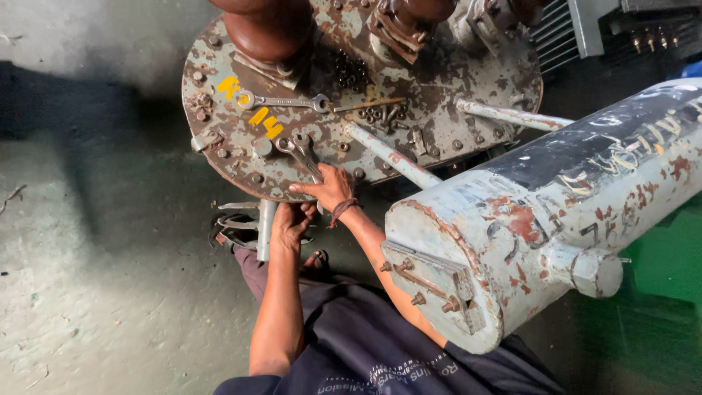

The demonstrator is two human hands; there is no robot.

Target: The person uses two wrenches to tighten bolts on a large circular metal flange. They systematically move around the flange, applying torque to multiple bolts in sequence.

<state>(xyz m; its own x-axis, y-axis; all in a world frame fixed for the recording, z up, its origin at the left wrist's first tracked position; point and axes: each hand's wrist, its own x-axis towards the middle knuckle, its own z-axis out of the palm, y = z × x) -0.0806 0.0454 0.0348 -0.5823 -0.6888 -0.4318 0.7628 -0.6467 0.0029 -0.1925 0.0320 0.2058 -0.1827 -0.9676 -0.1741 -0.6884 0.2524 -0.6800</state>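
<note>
We are crouching at the near rim of the round, rusty grey-painted steel lid (439, 80) of a big tank, and everything here is placed against that lid. Our right hand (327, 187) is lying on the lid's near edge, fingers closing around the handle of a steel open-ended spanner (302, 150) whose head is pointing toward the lid's centre. Our left hand (292, 222) is reaching under the near rim, fingers curling around something below the edge; we cannot tell what it is gripping. Just beside that hand, below the rim, a pale grey metal bracket post (265, 228) is hanging down, with a cluster of dark curved steel tools (232, 225) lying on the floor next to it. Farther in on the lid, a long silvery combination spanner (284, 101) is resting near yellow painted marks (257, 117), and a small heap of loose bolts (382, 113) is sitting close to the middle. At the lid's far edge a reddish-brown ceramic insulator (269, 29) is standing upright. To the right of the lid, a large pale grey, rust-flecked cylindrical tank (541, 212) is overhanging our right forearm.
</note>
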